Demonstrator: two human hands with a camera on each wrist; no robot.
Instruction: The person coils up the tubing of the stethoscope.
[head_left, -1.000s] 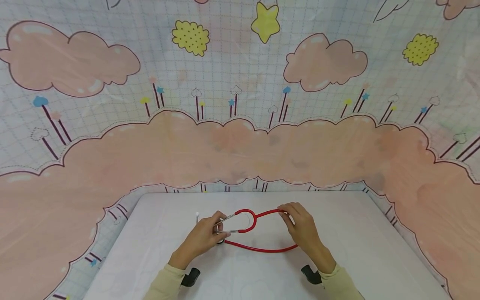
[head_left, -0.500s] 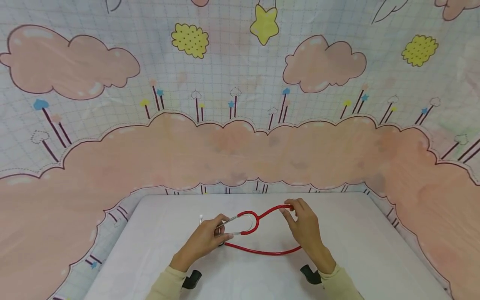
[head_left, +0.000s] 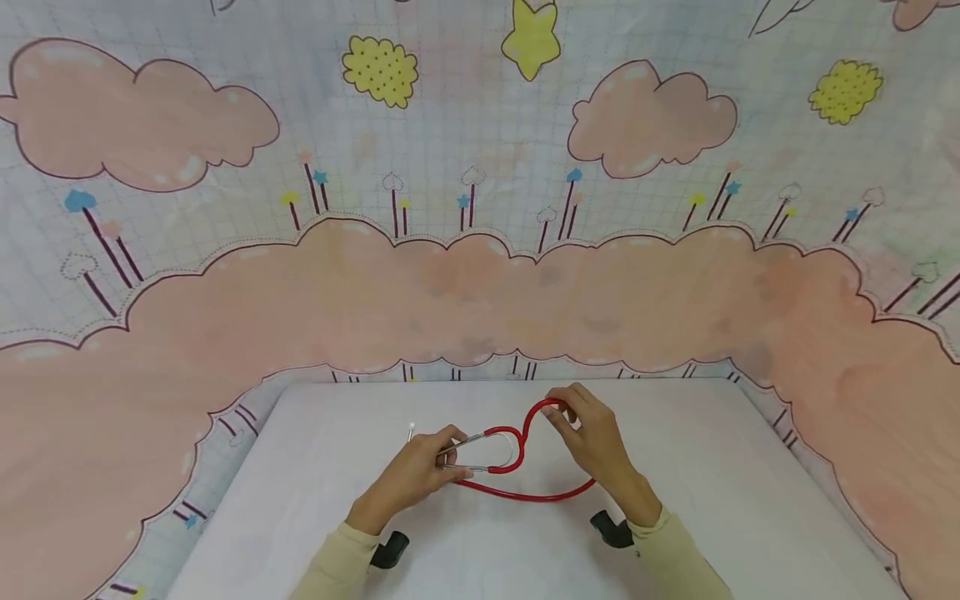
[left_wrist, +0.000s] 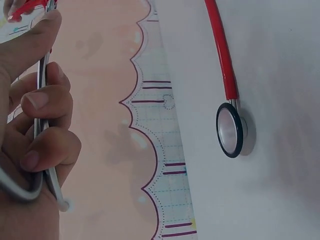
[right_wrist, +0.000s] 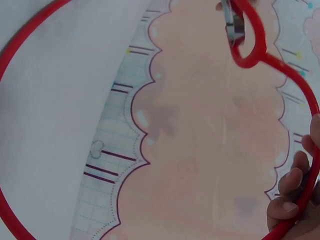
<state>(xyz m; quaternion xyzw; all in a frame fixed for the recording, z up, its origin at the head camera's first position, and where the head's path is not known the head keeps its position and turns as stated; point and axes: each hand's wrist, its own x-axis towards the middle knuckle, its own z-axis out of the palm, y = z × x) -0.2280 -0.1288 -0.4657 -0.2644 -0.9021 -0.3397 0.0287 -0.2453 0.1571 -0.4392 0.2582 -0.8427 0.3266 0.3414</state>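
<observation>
A stethoscope with red tubing (head_left: 525, 498) is between my two hands. My left hand (head_left: 416, 468) grips its metal ear tubes (left_wrist: 41, 77), fingers curled round them; one white eartip (left_wrist: 64, 205) sticks out below. At the fork of the tubing, the red loop points toward my right hand (head_left: 596, 433), which pinches the tube a short way past it. There the tube rises in a bend, then hangs down behind the hand and sweeps back left. The round chest piece (left_wrist: 229, 130), black-rimmed, is at the tube's end over the white tabletop; my left hand hides it in the head view.
A white tabletop (head_left: 322, 417) lies beneath the hands. Behind it hangs a cloth (head_left: 450, 300) printed with clouds and stars. Black curved pieces (head_left: 390, 550) show at both wrists, beside the light sleeves (head_left: 337, 562).
My right hand has moved up, then back left, nearer to my left hand, so the tubing between them bends more sharply. My left hand, still gripping the ear tubes, has shifted slightly right.
</observation>
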